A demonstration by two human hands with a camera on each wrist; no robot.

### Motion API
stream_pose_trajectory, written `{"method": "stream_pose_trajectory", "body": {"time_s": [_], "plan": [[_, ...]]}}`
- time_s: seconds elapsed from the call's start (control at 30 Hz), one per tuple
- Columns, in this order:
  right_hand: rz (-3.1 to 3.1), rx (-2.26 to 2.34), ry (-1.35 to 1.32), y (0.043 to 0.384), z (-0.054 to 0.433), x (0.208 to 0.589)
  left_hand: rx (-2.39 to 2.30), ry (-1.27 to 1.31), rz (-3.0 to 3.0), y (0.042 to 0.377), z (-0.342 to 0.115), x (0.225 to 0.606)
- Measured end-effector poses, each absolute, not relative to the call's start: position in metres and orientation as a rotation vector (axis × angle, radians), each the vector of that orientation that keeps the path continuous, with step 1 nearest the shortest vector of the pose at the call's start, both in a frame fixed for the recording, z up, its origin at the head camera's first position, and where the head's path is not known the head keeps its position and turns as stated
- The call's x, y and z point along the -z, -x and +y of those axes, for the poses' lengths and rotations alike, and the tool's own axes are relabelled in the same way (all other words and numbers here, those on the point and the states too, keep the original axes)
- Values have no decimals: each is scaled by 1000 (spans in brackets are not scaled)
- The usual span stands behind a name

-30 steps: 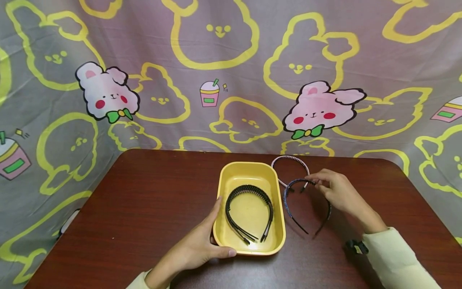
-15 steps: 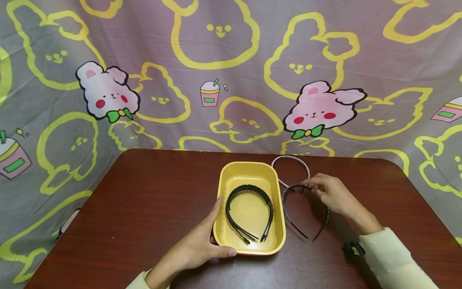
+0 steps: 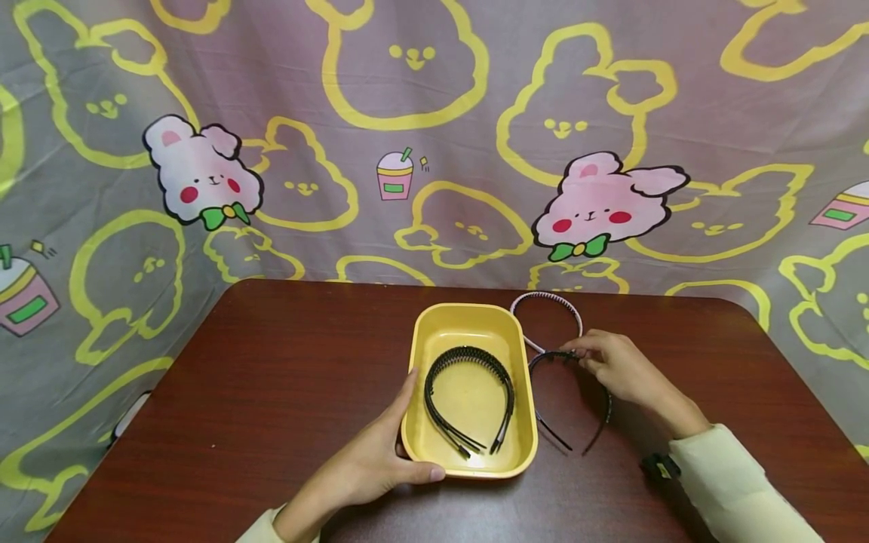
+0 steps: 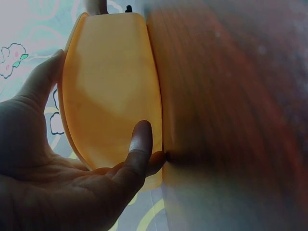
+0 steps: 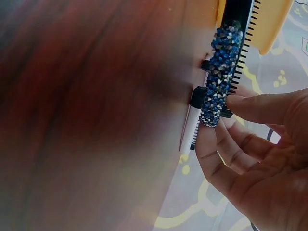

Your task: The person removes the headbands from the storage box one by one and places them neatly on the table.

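Observation:
My left hand (image 3: 370,460) grips the near left corner of a yellow plastic box (image 3: 475,477), thumb at its near side and fingers along its left wall. Several black toothed headbands (image 3: 468,353) lie together inside the box. To the right of the box, my right hand (image 3: 627,369) pinches the top of a black headband (image 3: 539,407) between thumb and fingers. In the right wrist view, blue and silver crystals (image 5: 221,72) cover part of this headband, and small teeth line its edge. A white headband (image 3: 543,296) with dark tips lies behind it, partly overlapped by it.
The dark red wooden table (image 3: 271,377) carries everything. A cloth (image 3: 407,113) printed with yellow outlines and pink rabbits hangs behind the table and at its sides. A black band (image 3: 658,467) sits by the right sleeve (image 3: 733,475).
My right hand has drawn the crystal headband a little to the left and toward me, and the band has turned slightly. The left hand and the yellow box have stayed in place.

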State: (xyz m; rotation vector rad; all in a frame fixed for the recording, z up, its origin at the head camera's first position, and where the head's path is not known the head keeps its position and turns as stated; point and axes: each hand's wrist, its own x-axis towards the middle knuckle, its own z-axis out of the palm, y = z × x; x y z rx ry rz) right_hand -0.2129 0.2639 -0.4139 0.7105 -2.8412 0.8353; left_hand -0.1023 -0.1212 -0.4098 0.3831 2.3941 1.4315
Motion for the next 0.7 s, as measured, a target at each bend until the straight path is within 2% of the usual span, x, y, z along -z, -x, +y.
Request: {"method": "stream_pose_trajectory", "body": {"time_s": [0.7], "plan": [[-2892,-821,-762,215,261,415,-1480,-402,2353,103,-122,412]]}}
